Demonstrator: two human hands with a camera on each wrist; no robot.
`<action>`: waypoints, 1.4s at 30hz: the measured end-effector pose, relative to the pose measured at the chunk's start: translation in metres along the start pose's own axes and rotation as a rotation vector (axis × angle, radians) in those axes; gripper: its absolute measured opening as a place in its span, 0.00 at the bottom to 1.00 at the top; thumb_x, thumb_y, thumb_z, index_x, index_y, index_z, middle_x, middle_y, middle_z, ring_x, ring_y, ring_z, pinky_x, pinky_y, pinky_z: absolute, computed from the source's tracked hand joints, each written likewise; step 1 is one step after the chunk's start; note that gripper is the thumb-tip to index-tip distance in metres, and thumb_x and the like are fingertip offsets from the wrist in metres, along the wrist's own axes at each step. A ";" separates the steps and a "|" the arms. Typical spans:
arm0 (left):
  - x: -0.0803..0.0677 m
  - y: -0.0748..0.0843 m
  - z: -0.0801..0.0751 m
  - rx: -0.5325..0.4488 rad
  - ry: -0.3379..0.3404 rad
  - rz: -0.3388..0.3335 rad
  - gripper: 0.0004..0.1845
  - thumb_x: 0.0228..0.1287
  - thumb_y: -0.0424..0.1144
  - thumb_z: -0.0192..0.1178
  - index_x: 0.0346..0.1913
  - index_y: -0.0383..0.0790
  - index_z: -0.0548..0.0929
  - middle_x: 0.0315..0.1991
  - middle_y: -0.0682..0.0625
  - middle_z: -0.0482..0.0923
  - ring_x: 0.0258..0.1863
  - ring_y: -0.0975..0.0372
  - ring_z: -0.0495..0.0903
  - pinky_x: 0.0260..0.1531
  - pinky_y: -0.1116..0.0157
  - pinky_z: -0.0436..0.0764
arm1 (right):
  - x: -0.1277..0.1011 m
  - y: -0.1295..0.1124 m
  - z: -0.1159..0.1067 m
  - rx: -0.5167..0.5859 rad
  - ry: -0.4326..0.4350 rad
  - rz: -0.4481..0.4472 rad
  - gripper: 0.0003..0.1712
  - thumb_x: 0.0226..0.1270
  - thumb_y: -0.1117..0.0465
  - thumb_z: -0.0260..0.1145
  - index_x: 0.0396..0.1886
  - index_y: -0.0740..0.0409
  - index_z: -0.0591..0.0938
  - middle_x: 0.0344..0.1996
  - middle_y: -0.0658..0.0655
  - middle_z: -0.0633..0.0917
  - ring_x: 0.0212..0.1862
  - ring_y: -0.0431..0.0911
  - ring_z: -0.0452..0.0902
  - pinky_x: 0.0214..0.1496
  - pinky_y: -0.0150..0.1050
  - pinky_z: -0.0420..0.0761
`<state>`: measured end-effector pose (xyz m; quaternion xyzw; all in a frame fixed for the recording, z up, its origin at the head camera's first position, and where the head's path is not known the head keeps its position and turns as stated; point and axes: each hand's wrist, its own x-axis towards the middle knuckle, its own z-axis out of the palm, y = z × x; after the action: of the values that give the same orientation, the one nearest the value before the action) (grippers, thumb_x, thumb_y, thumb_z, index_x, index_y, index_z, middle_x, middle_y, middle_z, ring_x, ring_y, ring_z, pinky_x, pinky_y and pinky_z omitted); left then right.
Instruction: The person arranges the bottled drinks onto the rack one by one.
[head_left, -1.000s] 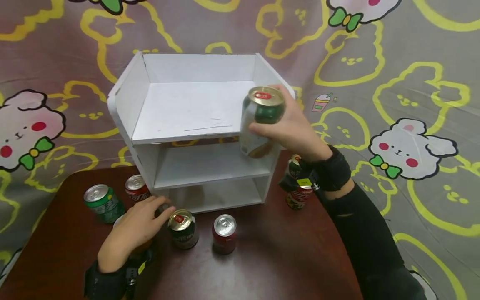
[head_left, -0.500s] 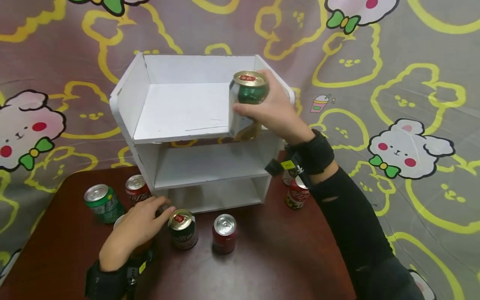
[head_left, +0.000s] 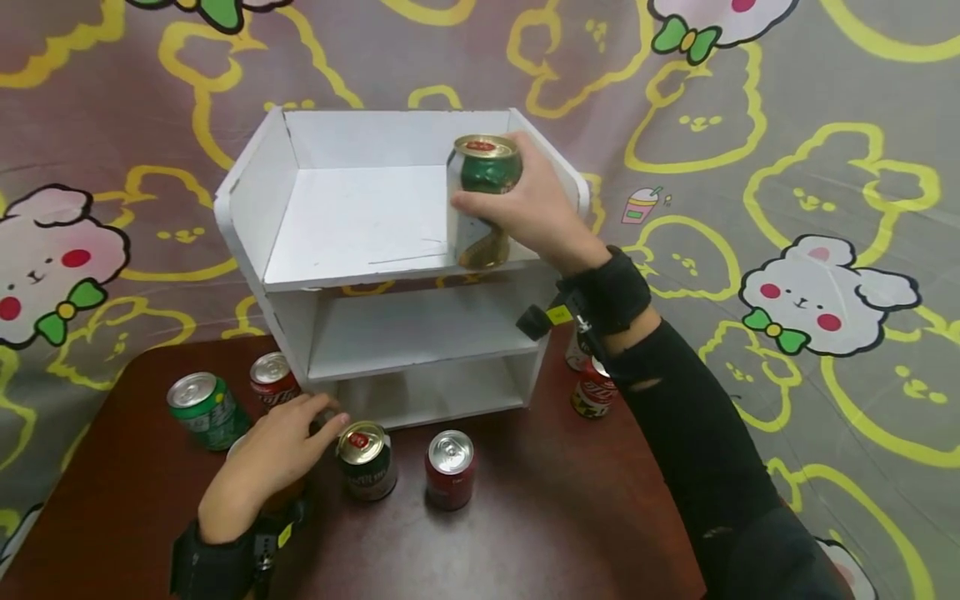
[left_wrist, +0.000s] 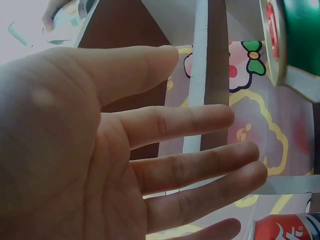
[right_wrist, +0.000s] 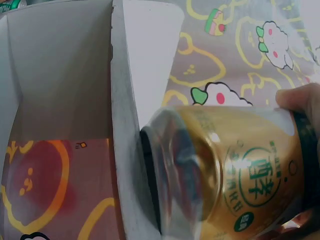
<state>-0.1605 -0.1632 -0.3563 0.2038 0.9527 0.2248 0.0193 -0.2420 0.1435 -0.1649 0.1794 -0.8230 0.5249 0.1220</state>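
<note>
Your white shelf (head_left: 360, 221) hides part of the table behind it. Your right hand (head_left: 536, 212) grasps the green-and-gold can (head_left: 480, 200) at centre frame on the top tier's front edge; only the right wrist view shows its base (right_wrist: 175, 175) at that edge. Your left hand (head_left: 273, 454), fingers relaxed at lower left, covers a can you can barely make out.

Head looks down; wrists close, perhaps sharing shelf (head_left: 360, 221).

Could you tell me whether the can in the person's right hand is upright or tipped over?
Upright, or nearly so: the gold-and-green can shows its lid on top, base at the top shelf front edge, right hand gripping its side.
</note>
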 end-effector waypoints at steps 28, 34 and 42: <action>0.000 0.001 0.002 0.022 0.013 -0.026 0.26 0.70 0.56 0.50 0.54 0.36 0.78 0.51 0.36 0.76 0.48 0.43 0.76 0.42 0.44 0.75 | -0.007 0.027 0.020 -0.076 -0.089 -0.015 0.48 0.50 0.55 0.77 0.67 0.53 0.60 0.58 0.52 0.72 0.58 0.40 0.67 0.61 0.38 0.63; 0.001 -0.001 0.003 0.025 0.007 -0.028 0.26 0.70 0.56 0.50 0.54 0.36 0.78 0.50 0.37 0.76 0.46 0.44 0.77 0.40 0.46 0.75 | -0.002 0.025 0.026 -0.001 -0.157 -0.065 0.46 0.50 0.58 0.77 0.66 0.55 0.62 0.55 0.52 0.73 0.56 0.41 0.69 0.60 0.35 0.64; 0.003 -0.001 0.006 0.027 0.018 -0.018 0.24 0.70 0.55 0.50 0.52 0.37 0.79 0.48 0.40 0.78 0.43 0.48 0.79 0.39 0.48 0.77 | -0.001 0.025 0.032 0.033 -0.214 -0.095 0.48 0.51 0.58 0.76 0.68 0.56 0.59 0.57 0.52 0.72 0.56 0.40 0.69 0.59 0.34 0.66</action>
<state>-0.1626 -0.1598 -0.3620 0.1933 0.9575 0.2139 0.0099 -0.2516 0.1238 -0.1991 0.2755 -0.8130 0.5100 0.0552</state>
